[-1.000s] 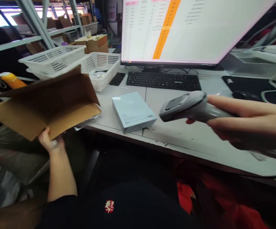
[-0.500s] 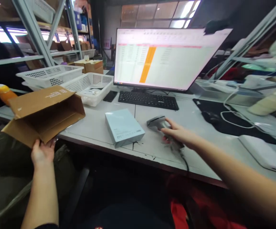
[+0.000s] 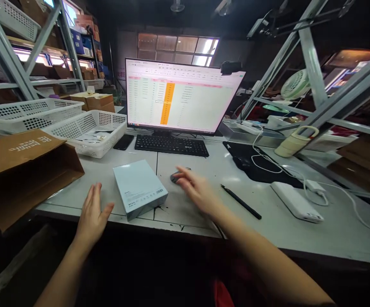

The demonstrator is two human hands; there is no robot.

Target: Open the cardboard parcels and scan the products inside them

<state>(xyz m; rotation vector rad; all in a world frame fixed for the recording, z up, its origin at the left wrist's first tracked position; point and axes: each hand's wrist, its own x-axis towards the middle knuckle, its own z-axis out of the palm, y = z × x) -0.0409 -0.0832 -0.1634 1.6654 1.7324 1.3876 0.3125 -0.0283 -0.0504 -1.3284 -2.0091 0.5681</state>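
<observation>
A pale blue box (image 3: pixel 140 187) lies flat near the desk's front edge, with small print and a barcode on it. To its left my left hand (image 3: pixel 93 215) is open and empty, fingers spread, not touching the box. On the other side, my right hand (image 3: pixel 196 192) is closed over a grey handheld barcode scanner (image 3: pixel 174 177); the handle is hidden under the palm and only part of the head shows. An open brown cardboard box (image 3: pixel 18 149) rests on its side at the far left, its mouth facing me.
Behind stand a monitor (image 3: pixel 191 102) showing a spreadsheet, a keyboard (image 3: pixel 172 146) and white baskets (image 3: pixel 108 147). A phone (image 3: pixel 123 142) lies beside them. To the right are a black pen (image 3: pixel 241 201), a white power bank (image 3: pixel 295 202), a mouse pad (image 3: pixel 282 177) and loose cables.
My left hand has let go of the cardboard box and moved right, toward the blue box. My right hand has shifted slightly forward over the scanner. The view has turned right.
</observation>
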